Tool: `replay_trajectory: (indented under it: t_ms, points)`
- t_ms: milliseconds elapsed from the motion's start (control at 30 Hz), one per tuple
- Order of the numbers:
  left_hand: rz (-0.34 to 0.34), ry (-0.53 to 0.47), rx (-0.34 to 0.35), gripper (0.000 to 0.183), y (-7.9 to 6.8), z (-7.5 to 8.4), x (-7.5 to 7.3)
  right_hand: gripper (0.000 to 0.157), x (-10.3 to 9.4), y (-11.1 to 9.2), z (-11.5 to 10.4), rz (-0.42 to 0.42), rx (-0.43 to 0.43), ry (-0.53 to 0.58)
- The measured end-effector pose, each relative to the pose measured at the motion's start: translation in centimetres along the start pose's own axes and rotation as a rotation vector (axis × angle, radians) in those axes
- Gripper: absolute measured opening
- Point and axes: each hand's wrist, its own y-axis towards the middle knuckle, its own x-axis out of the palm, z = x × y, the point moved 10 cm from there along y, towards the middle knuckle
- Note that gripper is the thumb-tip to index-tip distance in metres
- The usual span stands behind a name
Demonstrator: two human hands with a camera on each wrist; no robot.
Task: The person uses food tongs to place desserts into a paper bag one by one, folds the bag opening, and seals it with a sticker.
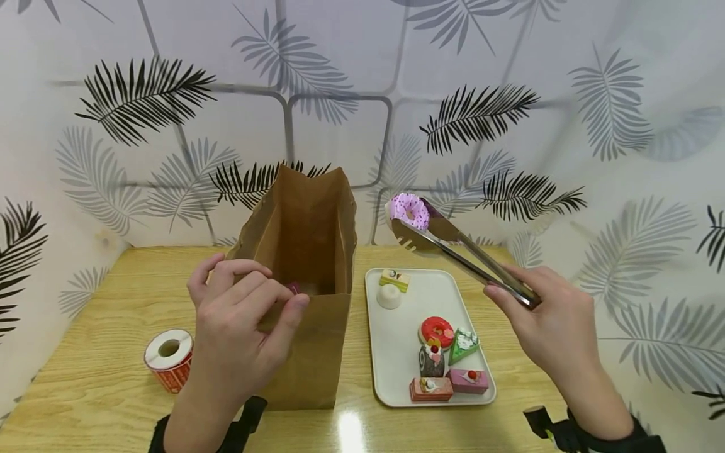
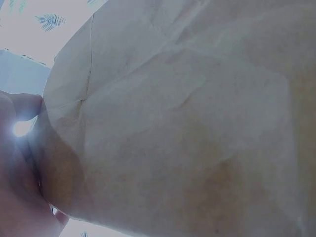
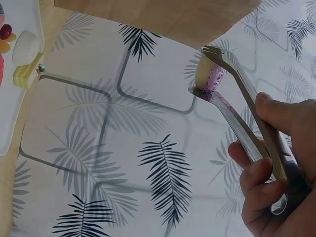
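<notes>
In the head view my right hand point(image 1: 561, 327) grips metal tongs point(image 1: 472, 261), whose tips squeeze a purple-iced toy donut point(image 1: 401, 206). They hold it in the air, right of the paper bag's opening. The right wrist view shows the donut point(image 3: 204, 74) edge-on between the tong tips. My left hand point(image 1: 240, 333) pinches the near left rim of the upright, open brown paper bag point(image 1: 308, 352). Deep in the bag a small pink bit shows; the rest of its inside is hidden. The bag's side point(image 2: 187, 123) fills most of the left wrist view.
Right of the bag lies a white tray point(image 1: 396, 340) with several toy cakes, a red donut point(image 1: 430, 324) among them. A roll of red-and-white labels point(image 1: 170, 360) stands left of the bag. Leaf-patterned cloth point(image 1: 334, 63) hangs behind the wooden table point(image 1: 102, 327).
</notes>
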Motion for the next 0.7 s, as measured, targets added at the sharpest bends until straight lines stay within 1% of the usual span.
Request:
replay_trajectory:
  t_ms: [333,500,700]
  points:
    - [-0.047,-0.032,-0.007,0.047,0.2,-0.1,0.1,0.047,-1.2,1.1,-2.5,0.035,-0.029,0.039]
    - [-0.044,-0.035,-0.002,0.046,0.2,-0.1,0.0,0.047,-1.5,1.4,-3.7,0.062,-0.054,0.075]
    - [-0.044,-0.029,0.000,0.046,0.2,-0.1,-0.1,0.045,-1.3,2.0,-5.3,0.088,-0.097,0.125]
